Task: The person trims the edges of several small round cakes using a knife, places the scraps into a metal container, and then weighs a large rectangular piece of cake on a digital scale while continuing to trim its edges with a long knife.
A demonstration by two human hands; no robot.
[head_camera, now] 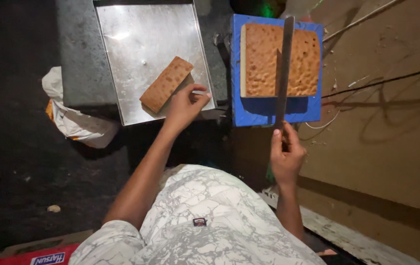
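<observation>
Cake slice (pixel 166 84), brown and rectangular: lying flat on steel tray (pixel 141 44), aligned diagonally near the tray's front edge. Far left, on dark floor: crumpled white bag (pixel 75 120). Left hand (pixel 184 107): fingers curled loosely at the slice's near end, touching or just beside it; firm grip not confirmed. Likely handling: light, soft, crumbly, prone to snapping under its own length; best supported from beneath along the long side, not pinched at one end. Right of tray: blue cutting board (pixel 249 115) carrying large sponge cake slab (pixel 261 61), porous top, pale cut face on left. Long knife (pixel 284 64): blade laid across slab, lengthwise away from body. Right hand (pixel 285 156): closed around knife handle, index finger extended along it.
</observation>
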